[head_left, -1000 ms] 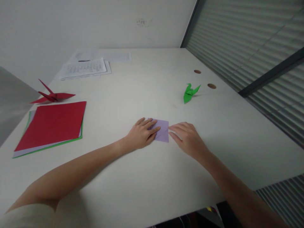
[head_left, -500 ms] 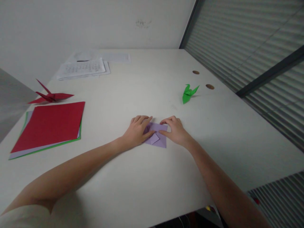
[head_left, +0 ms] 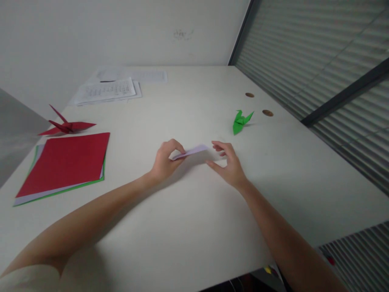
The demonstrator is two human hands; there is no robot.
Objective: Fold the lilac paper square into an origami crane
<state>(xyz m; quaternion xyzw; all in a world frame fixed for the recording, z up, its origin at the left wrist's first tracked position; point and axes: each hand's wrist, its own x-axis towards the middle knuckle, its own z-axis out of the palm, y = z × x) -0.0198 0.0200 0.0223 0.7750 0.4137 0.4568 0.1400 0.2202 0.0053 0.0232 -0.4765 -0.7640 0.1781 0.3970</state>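
A folded piece of purple origami paper point(head_left: 196, 149) is raised off the white table and seen almost edge-on. My left hand point(head_left: 167, 160) pinches its left end between thumb and fingers. Just to the right of the paper, my right hand point(head_left: 227, 164) has its thumb and fingers apart, with nothing between them. The folds on the paper's faces cannot be made out at this angle.
Left of my hands lies a stack of red, purple and green paper sheets point(head_left: 65, 162). Behind it sits a red paper crane point(head_left: 68, 126). A green paper crane point(head_left: 240, 121) stands at the right. Written papers point(head_left: 106, 91) lie at the back left, and window blinds point(head_left: 319, 52) flank the right edge.
The purple paper has gone from flat on the table to lifted and tilted edge-on in my left hand. My right hand has let go and moved slightly right, its fingers opening.
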